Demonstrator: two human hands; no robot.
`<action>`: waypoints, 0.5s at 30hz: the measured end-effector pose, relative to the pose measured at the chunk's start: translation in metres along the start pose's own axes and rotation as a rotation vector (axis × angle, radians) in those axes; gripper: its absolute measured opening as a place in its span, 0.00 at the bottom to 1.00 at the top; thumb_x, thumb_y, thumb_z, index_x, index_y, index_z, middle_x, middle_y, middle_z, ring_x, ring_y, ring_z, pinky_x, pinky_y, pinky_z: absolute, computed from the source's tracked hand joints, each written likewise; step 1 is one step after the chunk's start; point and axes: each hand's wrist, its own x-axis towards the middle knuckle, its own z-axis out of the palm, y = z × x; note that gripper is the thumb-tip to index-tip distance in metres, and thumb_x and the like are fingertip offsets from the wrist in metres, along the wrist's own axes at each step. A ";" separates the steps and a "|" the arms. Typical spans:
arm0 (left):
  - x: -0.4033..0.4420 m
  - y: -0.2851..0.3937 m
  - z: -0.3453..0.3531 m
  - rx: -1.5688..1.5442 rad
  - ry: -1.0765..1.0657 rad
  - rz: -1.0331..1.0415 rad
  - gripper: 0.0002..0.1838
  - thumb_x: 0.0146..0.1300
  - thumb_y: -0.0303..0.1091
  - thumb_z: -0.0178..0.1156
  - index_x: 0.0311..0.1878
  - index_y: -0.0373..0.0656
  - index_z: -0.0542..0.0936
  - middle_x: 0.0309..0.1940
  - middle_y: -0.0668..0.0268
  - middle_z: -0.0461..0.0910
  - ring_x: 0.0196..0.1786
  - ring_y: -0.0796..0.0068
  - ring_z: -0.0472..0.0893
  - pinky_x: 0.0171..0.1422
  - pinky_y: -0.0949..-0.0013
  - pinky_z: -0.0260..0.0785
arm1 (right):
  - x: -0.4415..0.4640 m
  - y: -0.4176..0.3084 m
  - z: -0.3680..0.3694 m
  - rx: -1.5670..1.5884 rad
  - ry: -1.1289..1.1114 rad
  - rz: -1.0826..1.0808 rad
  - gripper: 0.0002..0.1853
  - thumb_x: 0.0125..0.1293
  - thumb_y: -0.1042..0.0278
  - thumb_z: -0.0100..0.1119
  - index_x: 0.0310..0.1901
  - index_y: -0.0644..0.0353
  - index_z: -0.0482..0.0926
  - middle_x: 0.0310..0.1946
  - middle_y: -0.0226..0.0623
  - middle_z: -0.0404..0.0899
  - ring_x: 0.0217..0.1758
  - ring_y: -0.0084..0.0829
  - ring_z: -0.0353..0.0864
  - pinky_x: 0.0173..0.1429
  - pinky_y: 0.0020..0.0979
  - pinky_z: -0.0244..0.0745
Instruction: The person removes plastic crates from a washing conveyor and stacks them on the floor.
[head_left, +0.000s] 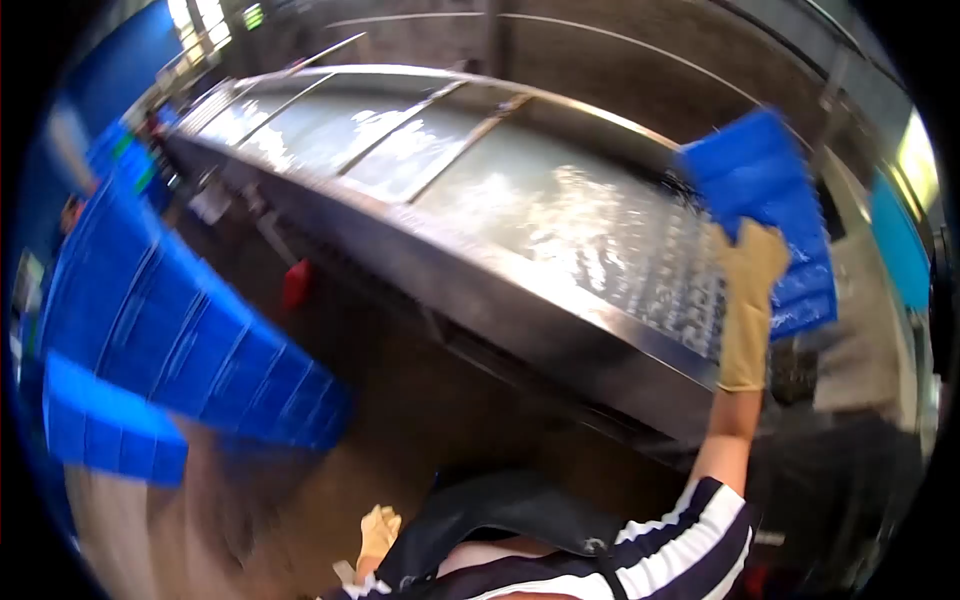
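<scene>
My right hand (752,262), in a long yellow rubber glove, reaches out over the right end of a metal water trough (470,262). Its fingers grip a wet blue plastic tray (765,165) with ridges across its face and a wavy edge. The tray is tilted up at the trough's end, and streaks of water show below and beside it. Low in the view, my left hand (378,532) hangs near my body in a matching glove. Its fingers look loosely bent and apart, with nothing visible in them.
Tall stacks of blue plastic containers (180,320) stand on the left, with a shorter blue stack (110,425) before them. Metal bars (440,145) cross the trough. A red object (296,284) sits beneath the trough's side. A concrete ledge (865,330) is at the right.
</scene>
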 end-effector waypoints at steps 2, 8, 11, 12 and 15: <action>0.013 -0.012 0.023 -0.936 -0.023 -0.547 0.22 0.74 0.45 0.56 0.51 0.29 0.79 0.47 0.47 0.83 0.45 0.55 0.85 0.51 0.60 0.82 | 0.017 -0.027 -0.021 0.267 0.061 0.215 0.24 0.56 0.45 0.74 0.32 0.63 0.84 0.30 0.48 0.85 0.34 0.45 0.82 0.40 0.43 0.75; 0.049 0.011 0.030 -1.363 0.205 -0.756 0.21 0.77 0.43 0.53 0.54 0.30 0.78 0.54 0.46 0.80 0.51 0.53 0.83 0.59 0.57 0.80 | 0.045 -0.063 0.015 1.866 0.117 1.159 0.27 0.63 0.52 0.72 0.59 0.60 0.80 0.54 0.44 0.82 0.54 0.44 0.82 0.61 0.48 0.79; 0.064 0.025 0.021 -1.332 0.176 -0.799 0.28 0.79 0.45 0.48 0.64 0.25 0.74 0.64 0.45 0.76 0.62 0.48 0.80 0.66 0.54 0.75 | 0.034 -0.132 0.036 2.068 -0.099 1.149 0.40 0.64 0.34 0.63 0.68 0.57 0.73 0.65 0.43 0.76 0.67 0.44 0.73 0.77 0.49 0.63; 0.067 0.019 0.020 -1.363 0.163 -0.803 0.27 0.76 0.47 0.55 0.63 0.30 0.75 0.62 0.48 0.77 0.63 0.50 0.78 0.69 0.54 0.73 | 0.037 -0.144 0.067 2.155 -0.163 1.218 0.39 0.63 0.36 0.64 0.67 0.58 0.74 0.63 0.43 0.77 0.66 0.44 0.73 0.77 0.47 0.64; 0.056 0.033 0.005 -1.446 0.246 -0.693 0.26 0.71 0.49 0.64 0.60 0.36 0.75 0.58 0.51 0.77 0.61 0.52 0.77 0.72 0.53 0.70 | 0.017 -0.225 0.151 2.276 -0.209 1.301 0.38 0.61 0.38 0.68 0.63 0.60 0.76 0.58 0.41 0.79 0.61 0.42 0.75 0.73 0.45 0.67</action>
